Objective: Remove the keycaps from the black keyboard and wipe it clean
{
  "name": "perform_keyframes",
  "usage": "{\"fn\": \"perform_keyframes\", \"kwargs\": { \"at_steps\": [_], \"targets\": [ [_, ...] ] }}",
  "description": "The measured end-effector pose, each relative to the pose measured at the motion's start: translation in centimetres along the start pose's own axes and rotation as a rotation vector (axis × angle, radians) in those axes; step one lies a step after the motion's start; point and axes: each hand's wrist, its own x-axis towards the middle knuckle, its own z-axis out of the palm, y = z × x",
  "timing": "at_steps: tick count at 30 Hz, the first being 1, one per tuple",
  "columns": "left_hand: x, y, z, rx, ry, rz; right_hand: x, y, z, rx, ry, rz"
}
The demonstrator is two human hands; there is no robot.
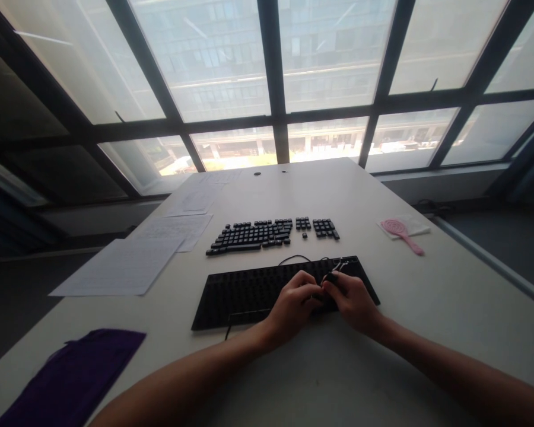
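A black keyboard base (242,293) lies in front of me, its key area looking bare of caps. Both hands meet over its right part. My right hand (353,302) is closed around what looks like a wire keycap puller (340,265), with thin metal wires sticking out beyond the fingers and a small black piece at the fingertips. Fingers bent in a pinch, my left hand (296,302) touches the right fingertips; whatever sits between them is hidden. Beyond the base, loose black keycaps (253,235) are laid out in keyboard order on the table.
Paper sheets (120,267) lie along the table's left side. A purple cloth or bag (80,379) is at the near left. To the right, a pink hairbrush (400,231) rests partly on a white wrapper (416,225). A cable (228,331) runs by the keyboard base. Windows stand behind the white table (311,190).
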Motion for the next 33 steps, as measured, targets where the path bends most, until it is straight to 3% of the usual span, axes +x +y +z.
{"fn": "perform_keyframes", "kwargs": {
  "at_steps": [5,10,15,20,27,33],
  "targets": [
    [0.4,0.7,-0.2,-0.066,0.048,-0.046,-0.1,0.1,0.1,-0.003,-0.009,0.009],
    [2.7,0.9,-2.2,0.000,0.078,-0.076,0.0,0.2,0.0,0.068,0.055,0.092],
    [7.8,-3.1,-4.3,0.269,0.042,-0.171,0.2,0.2,-0.1,0.081,0.053,0.097],
    [11.5,-7.0,-4.2,0.590,-0.073,-0.215,0.2,0.5,-0.1,0.081,0.038,0.095],
    [12.2,-8.6,-3.8,0.679,-0.097,-0.231,0.4,0.9,-0.2,0.150,0.049,0.119],
    [12.0,-7.3,-5.1,0.661,-0.053,-0.192,0.9,0.5,-0.9,0.275,0.106,0.136]
  ]
}}
